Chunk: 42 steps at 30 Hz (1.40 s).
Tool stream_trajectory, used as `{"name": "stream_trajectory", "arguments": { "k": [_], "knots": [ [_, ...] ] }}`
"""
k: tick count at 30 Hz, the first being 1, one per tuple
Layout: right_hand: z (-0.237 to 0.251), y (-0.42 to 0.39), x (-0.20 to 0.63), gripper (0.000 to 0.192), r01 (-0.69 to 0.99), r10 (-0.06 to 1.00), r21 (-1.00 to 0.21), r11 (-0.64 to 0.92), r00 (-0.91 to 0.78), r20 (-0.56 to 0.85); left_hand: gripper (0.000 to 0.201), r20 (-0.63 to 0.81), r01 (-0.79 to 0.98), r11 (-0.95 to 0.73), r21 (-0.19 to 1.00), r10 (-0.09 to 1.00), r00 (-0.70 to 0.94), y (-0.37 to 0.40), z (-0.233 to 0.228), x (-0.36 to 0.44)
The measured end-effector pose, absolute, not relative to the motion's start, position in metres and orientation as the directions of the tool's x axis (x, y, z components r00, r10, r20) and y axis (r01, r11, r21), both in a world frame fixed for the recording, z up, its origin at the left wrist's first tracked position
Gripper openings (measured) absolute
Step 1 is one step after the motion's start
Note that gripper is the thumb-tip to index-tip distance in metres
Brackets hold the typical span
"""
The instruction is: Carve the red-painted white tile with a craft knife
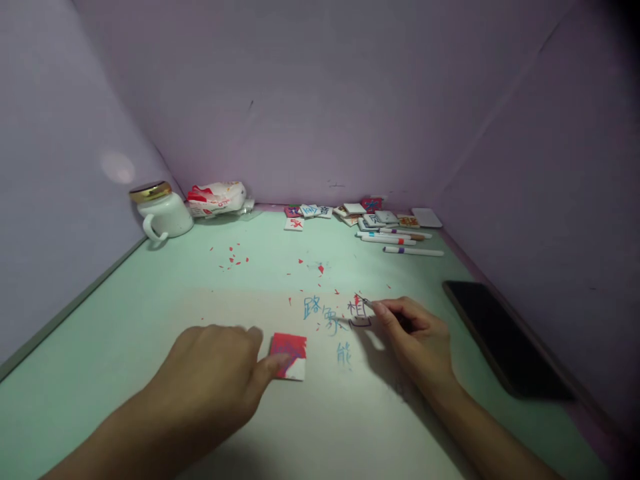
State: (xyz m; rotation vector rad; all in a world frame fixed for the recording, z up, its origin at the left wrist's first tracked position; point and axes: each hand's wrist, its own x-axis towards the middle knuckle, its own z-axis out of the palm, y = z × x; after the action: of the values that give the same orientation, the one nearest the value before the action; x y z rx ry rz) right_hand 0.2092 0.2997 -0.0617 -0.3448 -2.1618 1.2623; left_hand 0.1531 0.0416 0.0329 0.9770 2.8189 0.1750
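Observation:
A small square card (296,369), mostly red with a white corner and purple marks, lies on the pale sheet (240,433). The thumb of my left hand (215,367) presses on it, with the other fingers curled to its left. My right hand (417,337) pinches a thin, pointed metal tool (367,302); its exact kind is too small to make out. A bit of red (357,300) shows at the tool's tip, over purple handwriting (359,312). Blue written characters (344,355) stand between the two hands. Red flakes (321,269) are scattered beyond them.
At the back left are a white mug (173,215) with a gold lid and a red-and-white soft pack (217,199). Several square cards (294,225) and white marker pens (414,252) lie along the back. A dark phone (500,337) rests right of my right hand. Purple walls enclose the table.

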Motion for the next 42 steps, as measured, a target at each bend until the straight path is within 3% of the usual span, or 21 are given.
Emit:
{"name": "stream_trajectory", "arguments": {
  "k": [2,4,8,12,17,22,35,42],
  "knots": [
    [-0.062,0.3,0.209,0.02,-0.074,0.495,-0.851,0.519,-0.786,0.371,0.026,-0.095,0.705,0.683,0.191,0.728,-0.679,0.036,0.032,0.147],
    [-0.062,0.3,0.21,0.019,-0.08,0.487,-0.844,0.53,-0.787,0.38,0.039,-0.14,0.757,0.613,0.226,0.789,-0.598,0.035,0.029,0.145],
    [-0.06,0.299,0.211,0.018,-0.111,0.449,-0.822,0.558,-0.793,0.412,0.025,-0.268,0.709,0.645,0.287,0.764,-0.586,0.047,0.019,0.146],
    [-0.057,0.291,0.215,0.015,-0.164,0.363,-0.787,0.595,-0.818,0.445,0.024,-0.075,0.716,0.536,0.447,0.82,-0.567,0.063,0.002,0.146],
    [-0.056,0.279,0.224,0.013,-0.193,0.196,-0.694,0.693,-0.876,0.44,0.032,0.1,0.785,0.492,0.377,0.821,-0.562,0.069,-0.022,0.15],
    [-0.061,0.274,0.225,0.017,-0.084,0.236,-0.641,0.763,-0.887,0.397,0.026,0.269,0.789,0.476,0.389,0.76,-0.591,0.069,-0.036,0.157],
    [-0.056,0.276,0.225,0.017,-0.125,0.167,-0.591,0.797,-0.894,0.415,0.026,0.389,0.801,0.457,0.387,0.707,-0.591,0.073,-0.047,0.165],
    [-0.056,0.277,0.227,0.014,-0.186,0.062,-0.486,0.854,-0.89,0.451,0.024,0.397,0.8,0.449,0.397,0.702,-0.591,0.073,-0.051,0.165]
  ]
}}
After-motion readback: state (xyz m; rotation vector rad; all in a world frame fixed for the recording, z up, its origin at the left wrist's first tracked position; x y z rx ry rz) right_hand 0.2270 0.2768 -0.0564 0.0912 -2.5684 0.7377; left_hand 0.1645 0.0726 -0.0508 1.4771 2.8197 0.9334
